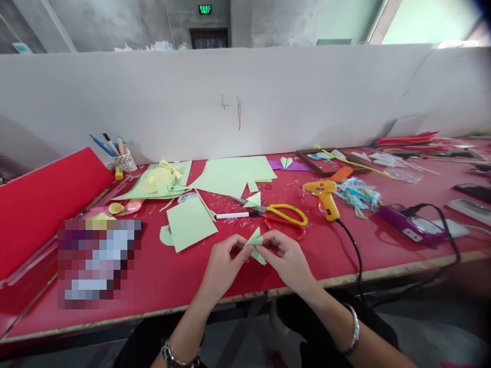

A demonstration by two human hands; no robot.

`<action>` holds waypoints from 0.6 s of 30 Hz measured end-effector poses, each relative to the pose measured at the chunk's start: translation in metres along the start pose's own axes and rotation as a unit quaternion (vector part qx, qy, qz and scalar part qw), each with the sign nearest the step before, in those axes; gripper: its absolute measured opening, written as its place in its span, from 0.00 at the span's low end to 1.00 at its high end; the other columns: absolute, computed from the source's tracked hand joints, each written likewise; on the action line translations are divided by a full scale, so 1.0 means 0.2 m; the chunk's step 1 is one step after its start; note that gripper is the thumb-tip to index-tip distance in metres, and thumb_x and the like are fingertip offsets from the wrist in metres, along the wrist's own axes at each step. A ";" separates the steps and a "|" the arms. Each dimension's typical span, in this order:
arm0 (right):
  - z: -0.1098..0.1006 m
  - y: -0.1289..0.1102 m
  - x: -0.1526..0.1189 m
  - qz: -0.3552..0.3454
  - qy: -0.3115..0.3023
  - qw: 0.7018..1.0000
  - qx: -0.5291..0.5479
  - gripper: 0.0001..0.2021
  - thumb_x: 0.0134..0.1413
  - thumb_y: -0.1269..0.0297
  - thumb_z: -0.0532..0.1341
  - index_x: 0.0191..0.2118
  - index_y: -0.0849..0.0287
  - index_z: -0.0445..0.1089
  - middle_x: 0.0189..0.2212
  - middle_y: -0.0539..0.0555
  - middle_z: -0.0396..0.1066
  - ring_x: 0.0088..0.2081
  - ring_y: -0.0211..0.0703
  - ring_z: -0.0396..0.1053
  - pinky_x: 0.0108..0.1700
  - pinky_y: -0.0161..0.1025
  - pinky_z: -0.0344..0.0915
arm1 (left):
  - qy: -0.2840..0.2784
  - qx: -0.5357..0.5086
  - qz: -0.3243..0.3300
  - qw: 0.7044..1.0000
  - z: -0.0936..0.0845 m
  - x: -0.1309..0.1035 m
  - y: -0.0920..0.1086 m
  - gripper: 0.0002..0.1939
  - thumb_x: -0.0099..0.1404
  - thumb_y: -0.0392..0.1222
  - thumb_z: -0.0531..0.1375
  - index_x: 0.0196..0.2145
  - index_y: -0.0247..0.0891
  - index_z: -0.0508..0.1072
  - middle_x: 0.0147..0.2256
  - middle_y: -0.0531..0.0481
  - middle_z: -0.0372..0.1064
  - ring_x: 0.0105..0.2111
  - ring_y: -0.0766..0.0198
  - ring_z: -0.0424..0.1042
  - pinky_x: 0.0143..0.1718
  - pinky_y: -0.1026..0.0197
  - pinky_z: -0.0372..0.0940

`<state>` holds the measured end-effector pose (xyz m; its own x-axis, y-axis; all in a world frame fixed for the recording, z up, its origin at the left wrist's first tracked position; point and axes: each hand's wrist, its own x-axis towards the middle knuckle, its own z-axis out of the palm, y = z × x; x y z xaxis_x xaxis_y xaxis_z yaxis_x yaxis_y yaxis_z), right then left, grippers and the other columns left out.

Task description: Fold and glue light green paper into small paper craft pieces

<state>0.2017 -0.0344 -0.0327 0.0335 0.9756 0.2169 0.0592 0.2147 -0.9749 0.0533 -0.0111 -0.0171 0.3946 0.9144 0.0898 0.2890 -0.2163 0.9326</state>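
Between my two hands is a small piece of folded light green paper (pixel 254 239), pointed at its top and bottom. My left hand (pixel 229 255) pinches its left side between thumb and fingers. From the right, my right hand (pixel 283 253) pinches the other side in the same way. Just beyond them on the red table lie scissors (pixel 286 212) with yellow and red handles and a marker (pixel 237 215). A small green paper scrap (pixel 253 200) rests over the scissor blades. To the left are flat green paper sheets (pixel 192 222).
A yellow hot glue gun (pixel 324 197) stands to the right, its black cord (pixel 355 250) hanging over the table edge. Farther right is a purple power strip (pixel 412 225). Large green sheets (pixel 233 174), a pen cup (pixel 126 161) and a red board (pixel 49 204) lie beyond and left.
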 end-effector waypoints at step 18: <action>-0.01 -0.02 0.00 -0.001 -0.018 0.996 -0.090 0.13 0.53 0.59 0.54 0.22 0.59 0.59 0.18 0.46 0.56 0.21 0.32 0.54 0.24 0.31 0.54 | -0.048 0.007 0.003 0.999 0.02 -0.01 0.02 0.16 0.63 0.48 0.48 0.23 0.36 0.62 0.20 0.55 0.64 0.21 0.68 0.65 0.25 0.67 0.58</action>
<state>0.2026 -0.0355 -0.0286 -0.0018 0.9769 0.2137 0.2371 0.2080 -0.9490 0.0565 -0.0156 -0.0145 0.4780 0.8763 0.0605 0.2985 -0.2268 0.9271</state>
